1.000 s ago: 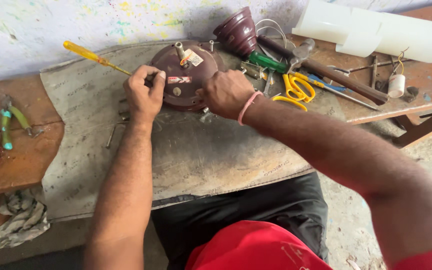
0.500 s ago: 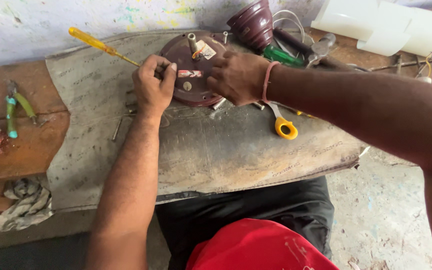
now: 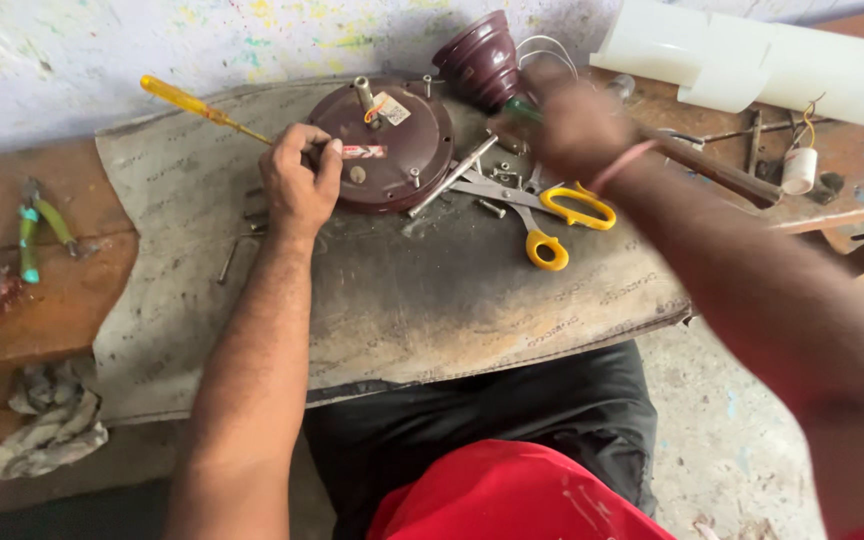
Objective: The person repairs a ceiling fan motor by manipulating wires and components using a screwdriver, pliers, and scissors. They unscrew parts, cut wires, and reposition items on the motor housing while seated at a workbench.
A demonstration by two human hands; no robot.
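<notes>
Far left on the wooden bench [image 3: 52,300]: green-handled pliers [image 3: 40,228] lying flat, a crumpled grey rag [image 3: 47,432] hanging below the edge. Next, a worn grey mat [image 3: 402,300] spread over the bench, a few loose bolts [image 3: 237,245] scattered near its left side. Further right, a yellow-handled screwdriver [image 3: 207,108], slanting from the upper left down toward the left hand [image 3: 297,180], clenched around the shaft near the tip, knuckles up, thumb side touching the rim of a round maroon motor housing [image 3: 387,145]. Housing resting on the mat near its far edge, just beside the wall, short shaft standing upright in the middle, small label on top, screws around the face. Close behind and to the right, a maroon bell-shaped cover [image 3: 477,62] tipped on its side, white wires curling behind. Right of the housing, a steel rod [image 3: 452,175] leaning against the rim, then yellow-handled scissors [image 3: 552,215] open on the mat. Above the scissors, the right hand [image 3: 577,125], blurred, raised off the mat, apparently over something green; grip impossible to tell. Far right, white curved plastic blades [image 3: 752,60] on the bench, a small white cylindrical capacitor [image 3: 799,170] beside a long dark-handled tool [image 3: 722,172].
</notes>
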